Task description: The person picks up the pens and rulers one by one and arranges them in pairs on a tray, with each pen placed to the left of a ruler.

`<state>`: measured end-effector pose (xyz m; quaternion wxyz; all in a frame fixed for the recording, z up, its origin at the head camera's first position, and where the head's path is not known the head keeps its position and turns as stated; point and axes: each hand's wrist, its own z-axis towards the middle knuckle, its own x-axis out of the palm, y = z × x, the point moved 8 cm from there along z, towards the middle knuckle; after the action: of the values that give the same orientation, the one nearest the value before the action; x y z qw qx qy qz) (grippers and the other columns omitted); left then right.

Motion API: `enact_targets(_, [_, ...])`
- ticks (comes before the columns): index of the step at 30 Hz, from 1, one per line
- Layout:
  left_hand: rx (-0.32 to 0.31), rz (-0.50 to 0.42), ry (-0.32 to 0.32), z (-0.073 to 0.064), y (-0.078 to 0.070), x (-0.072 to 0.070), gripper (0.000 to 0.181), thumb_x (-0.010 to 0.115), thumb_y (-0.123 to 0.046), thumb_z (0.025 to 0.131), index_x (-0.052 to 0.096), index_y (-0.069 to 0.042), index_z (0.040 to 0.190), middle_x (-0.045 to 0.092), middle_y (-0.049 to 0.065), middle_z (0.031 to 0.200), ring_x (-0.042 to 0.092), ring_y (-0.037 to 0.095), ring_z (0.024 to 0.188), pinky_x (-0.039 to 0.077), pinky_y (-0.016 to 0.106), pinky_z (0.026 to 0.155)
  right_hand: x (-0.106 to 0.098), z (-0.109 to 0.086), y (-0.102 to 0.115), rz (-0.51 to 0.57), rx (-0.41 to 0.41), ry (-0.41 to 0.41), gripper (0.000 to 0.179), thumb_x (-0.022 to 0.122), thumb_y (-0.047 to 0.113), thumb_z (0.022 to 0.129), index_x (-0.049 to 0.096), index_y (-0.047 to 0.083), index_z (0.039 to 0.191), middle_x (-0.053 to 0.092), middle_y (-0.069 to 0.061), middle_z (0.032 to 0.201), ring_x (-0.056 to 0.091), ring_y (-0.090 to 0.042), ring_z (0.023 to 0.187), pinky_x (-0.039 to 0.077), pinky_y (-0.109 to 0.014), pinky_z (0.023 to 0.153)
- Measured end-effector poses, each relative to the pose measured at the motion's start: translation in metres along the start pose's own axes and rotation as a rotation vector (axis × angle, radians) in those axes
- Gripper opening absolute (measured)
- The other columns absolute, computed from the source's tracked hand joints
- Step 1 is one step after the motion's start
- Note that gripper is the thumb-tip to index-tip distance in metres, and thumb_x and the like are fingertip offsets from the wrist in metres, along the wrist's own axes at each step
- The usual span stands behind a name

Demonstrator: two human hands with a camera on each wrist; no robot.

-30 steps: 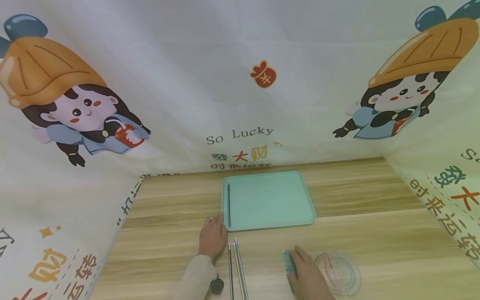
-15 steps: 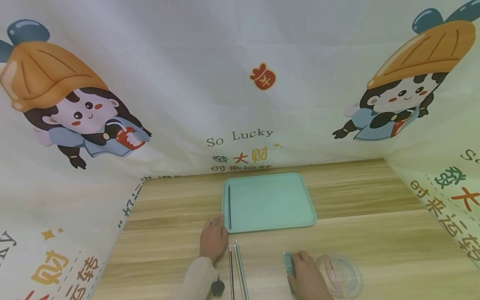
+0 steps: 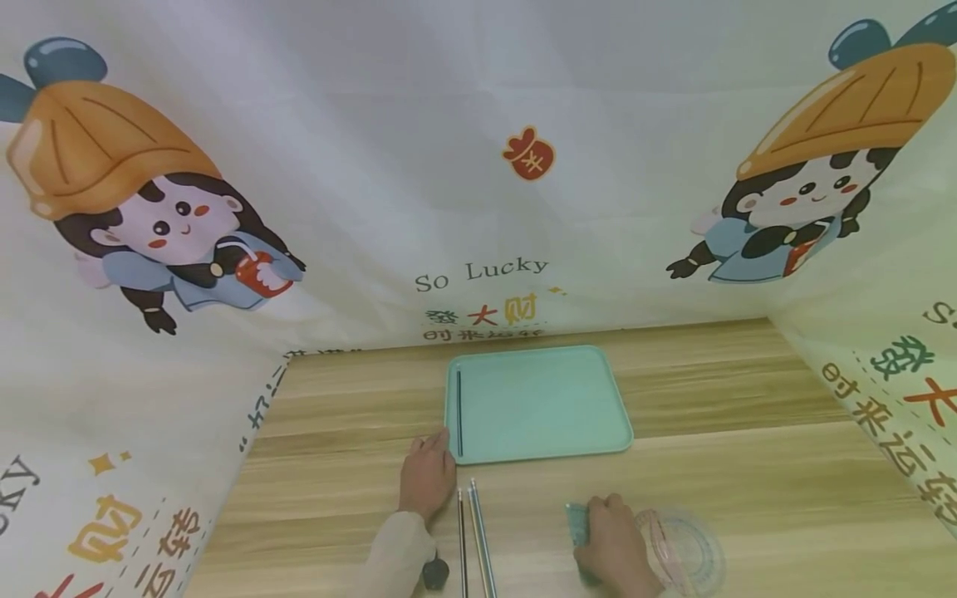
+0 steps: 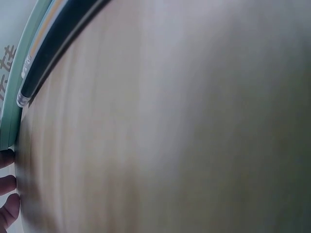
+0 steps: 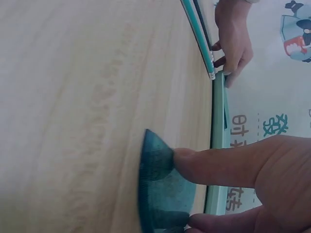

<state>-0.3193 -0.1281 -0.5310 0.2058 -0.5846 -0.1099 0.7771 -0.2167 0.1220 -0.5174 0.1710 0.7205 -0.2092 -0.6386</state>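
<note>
While pinching the teal piece (image 3: pixel 576 525) in the right hand (image 3: pixel 619 544), touches the tray (image 3: pixel 546 407) with the left hand (image 3: pixel 428 477).
Holds thumb and fingers of the right hand narrow about the piece, near side of the tray and well apart from it; cannot tell whether touching the bench (image 3: pixel 336 432) or raised. Rests the left hand, fingers loosely outstretched, at the tray's near left corner. Has pencils (image 3: pixel 482 536) on the bench between both hands, a dark pencil (image 3: pixel 459 415) along the tray's left side, and a clear protractor (image 3: pixel 695 548) just right of the right hand.
</note>
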Motion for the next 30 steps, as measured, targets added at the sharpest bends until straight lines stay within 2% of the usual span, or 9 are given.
enact_targets(5, [0.000,0.003,0.005,0.000,0.001,0.001,0.039,0.047,-0.012,0.093,0.057,0.002,0.127,0.063,0.017,0.125,0.058,0.030,0.101,0.052,0.041,0.084,0.000,0.004,-0.001,-0.008,0.031,0.028,0.038,0.078,0.001,0.057,0.056,-0.009,0.086,0.048,-0.014,0.078,0.046,-0.026,0.071,0.046,-0.036,0.056])
enact_targets(14, [-0.003,0.005,0.003,-0.001,0.005,0.005,0.039,0.047,-0.013,0.093,0.057,0.001,0.128,0.062,0.016,0.126,0.058,0.028,0.100,0.052,0.040,0.082,0.001,0.011,-0.006,-0.003,0.151,0.131,0.047,0.082,0.012,0.055,0.053,-0.006,0.086,0.048,-0.016,0.079,0.047,-0.030,0.075,0.049,-0.049,0.065])
enact_targets(17, [-0.009,0.006,0.009,-0.001,0.006,0.007,0.039,0.046,-0.014,0.093,0.057,0.000,0.129,0.062,0.016,0.126,0.057,0.027,0.098,0.052,0.039,0.081,0.001,0.011,-0.005,-0.015,0.146,0.117,0.043,0.080,0.011,0.054,0.054,-0.005,0.085,0.047,-0.016,0.081,0.046,-0.031,0.077,0.049,-0.052,0.066])
enact_targets(22, [-0.005,-0.001,-0.001,0.000,0.005,0.004,0.039,0.047,-0.013,0.092,0.057,0.001,0.127,0.063,0.016,0.125,0.057,0.027,0.096,0.052,0.039,0.079,-0.001,0.012,-0.003,-0.024,0.115,0.064,0.041,0.077,0.006,0.054,0.052,-0.006,0.085,0.046,-0.016,0.081,0.046,-0.032,0.078,0.048,-0.056,0.068])
enact_targets(30, [-0.008,0.000,-0.004,0.000,0.004,0.002,0.039,0.047,-0.014,0.093,0.058,0.000,0.128,0.063,0.016,0.125,0.057,0.027,0.096,0.052,0.038,0.079,-0.002,0.013,-0.005,-0.015,0.114,0.078,0.047,0.080,0.010,0.054,0.051,-0.007,0.087,0.047,-0.017,0.081,0.047,-0.034,0.079,0.046,-0.059,0.071])
